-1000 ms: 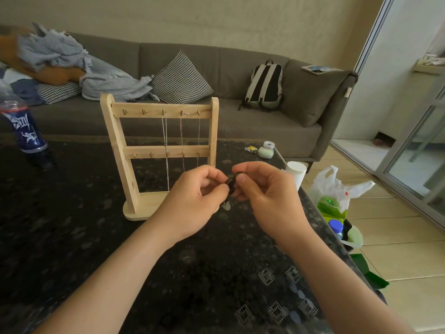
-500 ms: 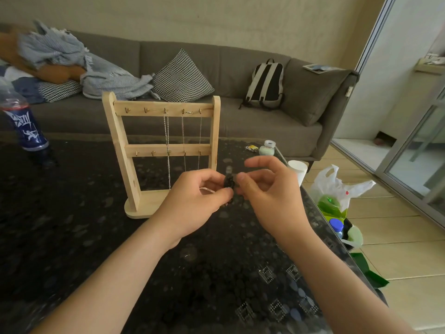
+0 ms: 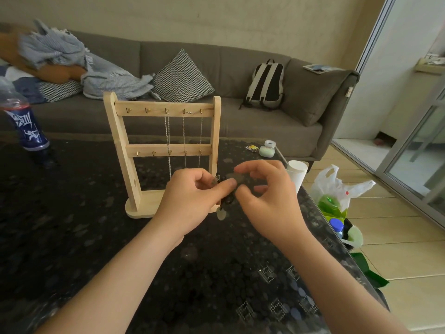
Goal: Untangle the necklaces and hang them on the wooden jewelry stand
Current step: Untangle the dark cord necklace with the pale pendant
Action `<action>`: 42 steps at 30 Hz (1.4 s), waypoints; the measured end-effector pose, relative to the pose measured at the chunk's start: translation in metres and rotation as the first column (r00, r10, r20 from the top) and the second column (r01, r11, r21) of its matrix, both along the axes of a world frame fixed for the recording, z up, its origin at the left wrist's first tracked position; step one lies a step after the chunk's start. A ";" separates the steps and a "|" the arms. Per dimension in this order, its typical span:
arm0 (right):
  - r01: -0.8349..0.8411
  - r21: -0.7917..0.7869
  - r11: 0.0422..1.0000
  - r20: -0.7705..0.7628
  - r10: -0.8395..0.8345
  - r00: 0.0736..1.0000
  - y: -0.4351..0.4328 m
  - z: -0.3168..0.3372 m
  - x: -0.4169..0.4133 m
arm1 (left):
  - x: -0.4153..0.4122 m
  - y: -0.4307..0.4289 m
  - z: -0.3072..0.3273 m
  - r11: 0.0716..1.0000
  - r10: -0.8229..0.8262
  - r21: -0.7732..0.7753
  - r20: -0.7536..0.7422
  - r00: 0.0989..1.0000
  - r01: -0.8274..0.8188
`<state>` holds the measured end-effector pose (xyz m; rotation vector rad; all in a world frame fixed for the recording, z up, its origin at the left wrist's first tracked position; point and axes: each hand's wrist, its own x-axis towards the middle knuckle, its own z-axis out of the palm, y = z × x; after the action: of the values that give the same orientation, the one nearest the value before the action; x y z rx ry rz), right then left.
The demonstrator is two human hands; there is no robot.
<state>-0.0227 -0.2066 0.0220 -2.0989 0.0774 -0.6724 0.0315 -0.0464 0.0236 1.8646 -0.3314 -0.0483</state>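
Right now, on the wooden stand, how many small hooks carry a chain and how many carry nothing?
Chain-bearing small brass hooks, each with thin silver chain hanging, on the light wooden jewelry stand: 3
Bare small brass hooks, 2 upper and 5 lower: 7
Total: 10

Dark tangled necklace (image 3: 227, 200) before wooden stand (image 3: 156, 112)
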 end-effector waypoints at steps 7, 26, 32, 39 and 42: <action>-0.124 0.042 0.991 -0.072 0.127 0.989 -0.001 0.004 -0.001 | -0.002 0.001 0.004 0.988 -0.141 -0.069 -0.004 0.990 0.140; -0.088 0.244 0.966 -0.040 0.101 0.994 -0.002 0.002 0.002 | 0.000 -0.002 0.005 0.954 -0.147 -0.290 -0.247 0.958 0.072; -0.104 0.207 0.973 -0.047 0.116 0.992 -0.004 0.002 0.001 | 0.001 -0.001 0.005 0.956 -0.165 -0.277 -0.256 0.953 0.091; -0.090 0.246 0.965 -0.054 0.106 0.993 -0.004 0.004 0.001 | -0.003 -0.002 0.008 0.970 -0.177 -0.202 -0.198 0.964 0.136; -0.116 0.272 0.955 -0.039 0.131 0.991 -0.003 0.003 0.001 | -0.003 -0.002 0.007 0.969 -0.175 -0.207 -0.200 0.964 0.133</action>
<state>-0.0217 -0.2091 0.0251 -1.8433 0.0642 -0.4973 0.0285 -0.0480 0.0308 1.6217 -0.3176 -0.3143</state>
